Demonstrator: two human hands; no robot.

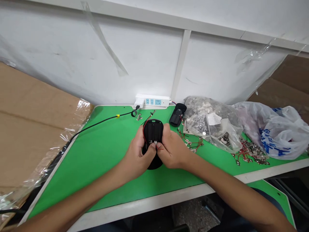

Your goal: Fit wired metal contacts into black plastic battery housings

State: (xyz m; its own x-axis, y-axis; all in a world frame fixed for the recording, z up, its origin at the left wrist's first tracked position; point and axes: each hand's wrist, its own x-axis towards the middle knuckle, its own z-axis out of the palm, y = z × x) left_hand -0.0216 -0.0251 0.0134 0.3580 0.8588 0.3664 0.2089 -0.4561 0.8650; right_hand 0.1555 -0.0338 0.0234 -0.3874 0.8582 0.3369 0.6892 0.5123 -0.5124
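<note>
Between my two hands, above the green tabletop, is a black plastic housing (pixel 153 127) with battery-like slots. My left hand (pixel 140 146) wraps round its left side, thumb pressed on the lower middle. Gripping the right side, my right hand (pixel 172 146) has its thumb against a small metal contact (pixel 155 142) at the slots' lower end. A red wire (pixel 144 129) runs up the housing's left edge to a small metal piece beyond its top. A short red wire end sticks out by my right thumb.
A second black housing (pixel 178 115) lies at the back, beside a clear bag of metal parts (pixel 205 117). Loose red-wired contacts (pixel 251 151) lie near a white plastic bag (pixel 282 132). A power strip (pixel 154 101) with a black cable (pixel 103 120) sits by the wall. Cardboard (pixel 36 122) stands left.
</note>
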